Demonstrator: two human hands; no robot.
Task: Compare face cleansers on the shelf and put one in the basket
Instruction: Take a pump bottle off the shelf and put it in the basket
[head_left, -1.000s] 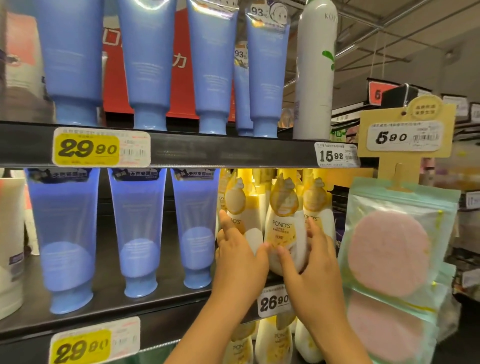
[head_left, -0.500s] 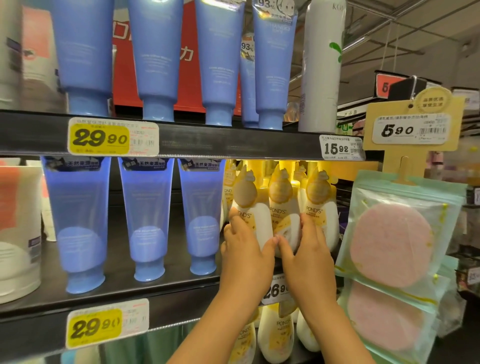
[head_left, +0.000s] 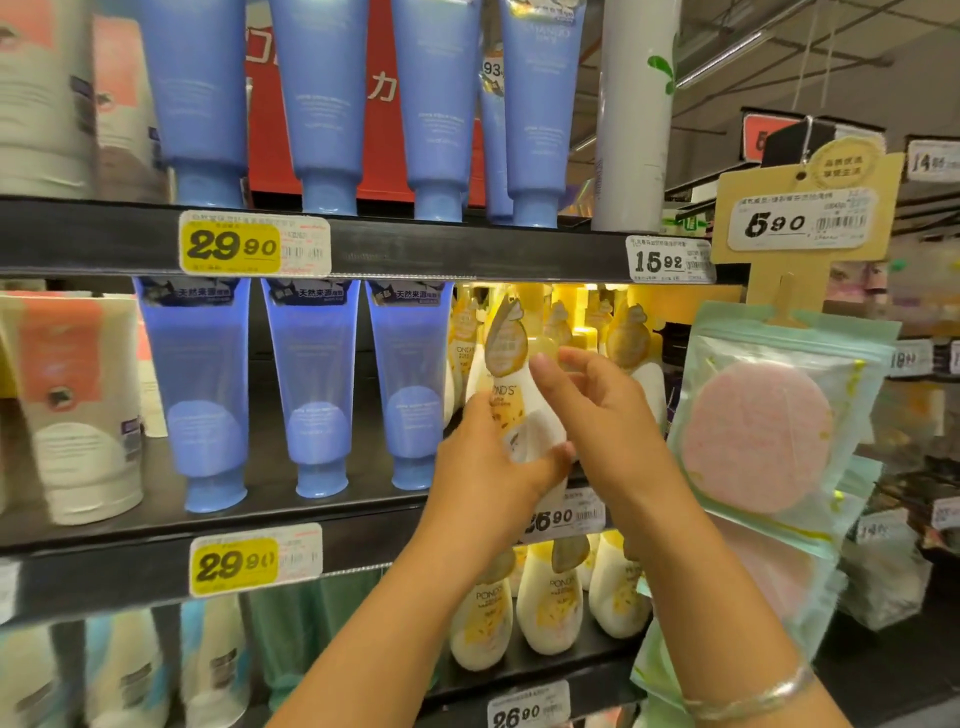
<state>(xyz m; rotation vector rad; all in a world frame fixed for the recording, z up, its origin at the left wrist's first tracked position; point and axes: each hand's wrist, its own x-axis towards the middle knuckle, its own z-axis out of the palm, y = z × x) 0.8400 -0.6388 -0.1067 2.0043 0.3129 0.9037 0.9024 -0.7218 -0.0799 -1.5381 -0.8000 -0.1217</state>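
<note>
A silver bangle (head_left: 748, 699) circles the right wrist. The left hand (head_left: 488, 467) grips a smooth, white, pear-shaped POND'S bottle (head_left: 524, 405) before the middle shelf (head_left: 130, 566); the right hand (head_left: 608, 421) hovers beside it, fingers loosely spread. Translucent blue tubes (head_left: 311, 384) stand behind a yellow "29.90" tag (head_left: 234, 247).

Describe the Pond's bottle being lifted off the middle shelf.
The Pond's bottle is white and rounded, glossy like plastic, with a yellow label, a gold drop-shaped tag over its neck and a yellow top. It tilts slightly left, forward of its row. The left hand wraps its lower body; the right hand hovers open beside it.
</note>
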